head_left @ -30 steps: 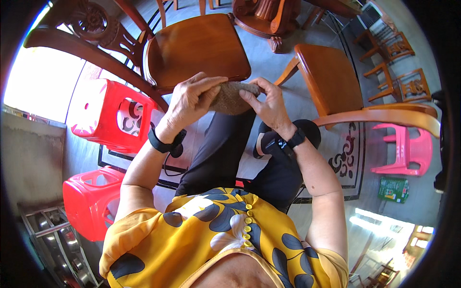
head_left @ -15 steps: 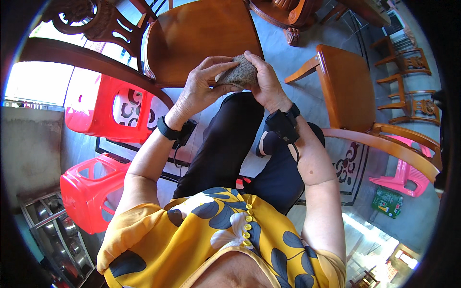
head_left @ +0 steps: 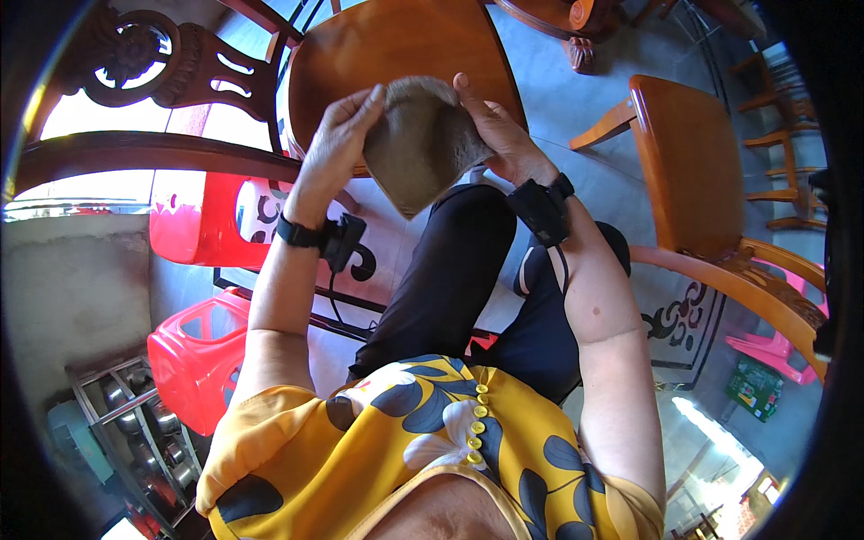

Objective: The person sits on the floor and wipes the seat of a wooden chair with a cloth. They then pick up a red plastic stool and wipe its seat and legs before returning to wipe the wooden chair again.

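Note:
A brown-grey cloth (head_left: 416,148) is stretched between my two hands above my knees, its lower corner hanging in a point. It looks like fabric, though its exact kind cannot be told. My left hand (head_left: 337,135) pinches its left upper edge, with the thumb on the near face. On the other side, my right hand (head_left: 506,139) grips the right edge, thumb pointing up and the other fingers mostly hidden behind. Each wrist wears a black strap with a small dark device and a cable.
A wooden chair seat (head_left: 396,40) lies just beyond the cloth, with a second wooden chair (head_left: 688,162) at the right. Red plastic stools (head_left: 198,364) stand at the left. Metal bowls sit on a rack (head_left: 90,387) at the lower left. A green box (head_left: 754,389) and pink stool (head_left: 765,353) are far right.
The cloth was bunched small between my fingers; now it is spread out with a corner hanging down. My hands have moved apart, the left one leftward.

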`<move>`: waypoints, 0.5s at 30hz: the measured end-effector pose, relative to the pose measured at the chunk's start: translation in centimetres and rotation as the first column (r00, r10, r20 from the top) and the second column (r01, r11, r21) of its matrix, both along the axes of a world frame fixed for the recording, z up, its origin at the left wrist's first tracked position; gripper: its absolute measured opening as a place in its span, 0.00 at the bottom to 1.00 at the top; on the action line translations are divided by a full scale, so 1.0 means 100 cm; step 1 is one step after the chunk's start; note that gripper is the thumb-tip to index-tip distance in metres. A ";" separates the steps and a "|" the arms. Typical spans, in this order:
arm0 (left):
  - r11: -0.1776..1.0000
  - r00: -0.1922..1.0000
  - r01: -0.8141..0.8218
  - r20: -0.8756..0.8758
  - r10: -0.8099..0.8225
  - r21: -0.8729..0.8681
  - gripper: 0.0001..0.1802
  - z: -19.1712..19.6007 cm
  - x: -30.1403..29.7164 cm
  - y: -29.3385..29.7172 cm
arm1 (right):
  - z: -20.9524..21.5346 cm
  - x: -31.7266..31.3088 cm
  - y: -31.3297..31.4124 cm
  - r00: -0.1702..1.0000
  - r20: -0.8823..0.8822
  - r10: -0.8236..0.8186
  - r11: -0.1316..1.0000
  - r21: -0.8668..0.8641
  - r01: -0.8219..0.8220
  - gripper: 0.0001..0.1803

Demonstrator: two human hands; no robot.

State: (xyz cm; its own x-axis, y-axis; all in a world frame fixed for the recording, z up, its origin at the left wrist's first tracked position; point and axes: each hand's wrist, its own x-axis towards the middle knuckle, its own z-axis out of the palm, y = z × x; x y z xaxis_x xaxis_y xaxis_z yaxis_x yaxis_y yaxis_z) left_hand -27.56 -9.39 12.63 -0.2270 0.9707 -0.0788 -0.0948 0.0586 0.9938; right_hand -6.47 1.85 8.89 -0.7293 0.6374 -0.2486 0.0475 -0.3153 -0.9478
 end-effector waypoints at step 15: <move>0.962 0.007 -0.189 -0.980 -0.200 -0.198 0.54 -0.068 0.025 0.036 | 0.022 0.030 0.005 0.788 -0.086 -0.610 0.665 0.484 0.568 0.24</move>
State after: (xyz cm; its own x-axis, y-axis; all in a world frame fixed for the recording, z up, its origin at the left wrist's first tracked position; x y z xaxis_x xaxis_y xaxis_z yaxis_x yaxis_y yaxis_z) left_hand -25.03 -5.76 5.84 -0.2624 0.9644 0.0330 0.9641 0.2606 0.0504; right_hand -3.44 2.32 11.07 -0.1530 0.9760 0.1548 0.0841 0.1689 -0.9820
